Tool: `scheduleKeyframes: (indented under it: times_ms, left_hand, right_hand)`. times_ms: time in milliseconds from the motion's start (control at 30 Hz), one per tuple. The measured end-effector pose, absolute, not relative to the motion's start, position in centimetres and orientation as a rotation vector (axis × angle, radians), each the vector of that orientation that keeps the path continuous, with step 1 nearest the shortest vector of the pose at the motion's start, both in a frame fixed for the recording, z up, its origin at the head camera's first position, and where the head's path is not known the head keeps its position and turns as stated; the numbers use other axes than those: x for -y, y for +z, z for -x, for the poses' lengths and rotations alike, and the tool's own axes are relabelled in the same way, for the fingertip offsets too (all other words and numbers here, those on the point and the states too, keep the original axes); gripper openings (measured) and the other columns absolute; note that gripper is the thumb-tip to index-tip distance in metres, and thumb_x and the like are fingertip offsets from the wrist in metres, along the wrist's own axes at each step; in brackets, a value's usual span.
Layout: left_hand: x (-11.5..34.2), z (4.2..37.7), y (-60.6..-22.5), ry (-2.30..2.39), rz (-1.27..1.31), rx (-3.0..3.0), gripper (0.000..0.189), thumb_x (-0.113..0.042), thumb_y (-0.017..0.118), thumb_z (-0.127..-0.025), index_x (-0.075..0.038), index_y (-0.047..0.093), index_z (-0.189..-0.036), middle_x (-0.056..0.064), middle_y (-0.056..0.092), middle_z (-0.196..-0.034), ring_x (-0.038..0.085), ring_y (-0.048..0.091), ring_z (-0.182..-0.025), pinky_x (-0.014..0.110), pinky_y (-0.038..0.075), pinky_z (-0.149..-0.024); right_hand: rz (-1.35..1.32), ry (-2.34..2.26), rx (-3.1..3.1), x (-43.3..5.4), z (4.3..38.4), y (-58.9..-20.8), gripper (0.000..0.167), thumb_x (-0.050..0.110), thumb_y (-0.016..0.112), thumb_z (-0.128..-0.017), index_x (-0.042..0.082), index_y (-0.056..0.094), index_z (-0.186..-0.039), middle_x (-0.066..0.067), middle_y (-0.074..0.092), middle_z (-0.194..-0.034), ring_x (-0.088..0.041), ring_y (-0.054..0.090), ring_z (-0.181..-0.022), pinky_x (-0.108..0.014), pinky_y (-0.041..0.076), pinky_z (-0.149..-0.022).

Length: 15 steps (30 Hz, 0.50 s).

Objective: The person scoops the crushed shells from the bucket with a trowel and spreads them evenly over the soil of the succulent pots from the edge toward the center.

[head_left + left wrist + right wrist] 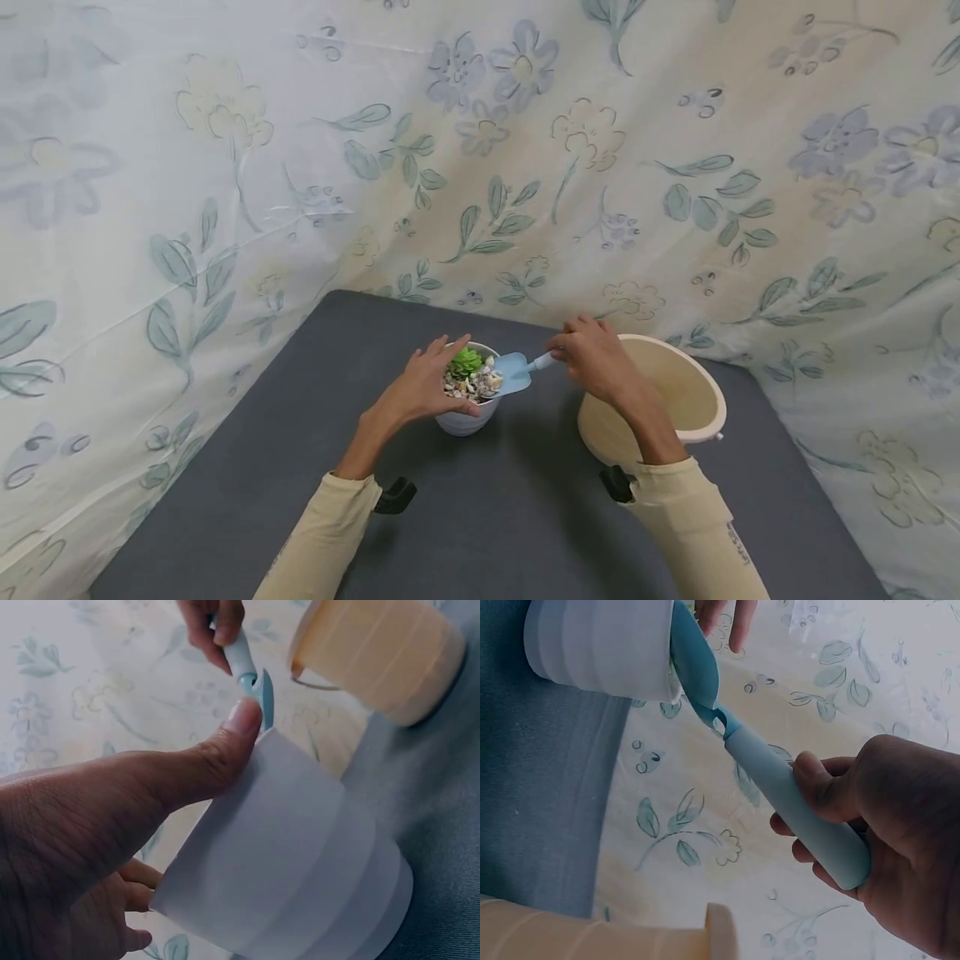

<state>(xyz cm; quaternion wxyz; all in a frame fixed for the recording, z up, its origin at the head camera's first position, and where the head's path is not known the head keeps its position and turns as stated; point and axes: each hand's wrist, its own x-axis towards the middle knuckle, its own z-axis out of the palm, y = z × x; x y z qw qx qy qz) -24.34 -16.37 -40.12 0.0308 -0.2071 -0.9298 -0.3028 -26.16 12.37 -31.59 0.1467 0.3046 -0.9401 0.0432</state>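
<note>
A white ridged flower pot (461, 422) stands on the dark tabletop, holding a green succulent (465, 362) and small pebbles (472, 385). My left hand (420, 385) spreads around its left side, thumb and fingers apart at rim height. In the left wrist view the thumb (217, 754) overlaps the rim while the other fingers (139, 892) show beyond it. My right hand (596, 357) grips the pale handle of a light-blue hand trowel (513, 373) from the right. The trowel's blade tilts over the pot's right rim, with pebbles and shells at its tip.
A large cream bucket (611, 429) with a wide rim stands to the right, partly behind my right forearm. The dark tabletop (480, 533) reaches back to a floral cloth (465, 208) that hangs behind and at both sides.
</note>
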Motion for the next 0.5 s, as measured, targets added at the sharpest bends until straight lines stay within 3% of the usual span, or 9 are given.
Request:
scheduleKeyframes:
  times_ms: [233,500]
  left_hand:
    - [16.3,24.5,-39.9,-0.972,0.646,2.889,0.117,-0.047,0.092,-0.077,-0.016,0.025,-0.168,0.03,0.026,-0.17,0.051,0.029,-0.157,0.071,0.023,-0.126]
    - [16.5,24.4,-40.1,-0.943,0.606,2.905,0.119,-0.048,0.092,-0.076,-0.015,0.025,-0.168,0.03,0.024,-0.17,0.053,0.034,-0.153,0.072,0.023,-0.125]
  right_hand:
    - [-0.809,0.018,2.599,-12.1,25.7,-30.9,0.013,0.003,0.076,-0.092,0.007,0.082,-0.102,-0.01,0.062,-0.09,-0.029,0.049,-0.092,-0.051,0.042,-0.095]
    - [-0.784,-0.218,2.402,-11.0,25.0,-30.4,0.023,0.002,0.079,-0.087,0.003,0.081,-0.11,-0.018,0.069,-0.107,-0.036,0.057,-0.109,-0.055,0.046,-0.106]
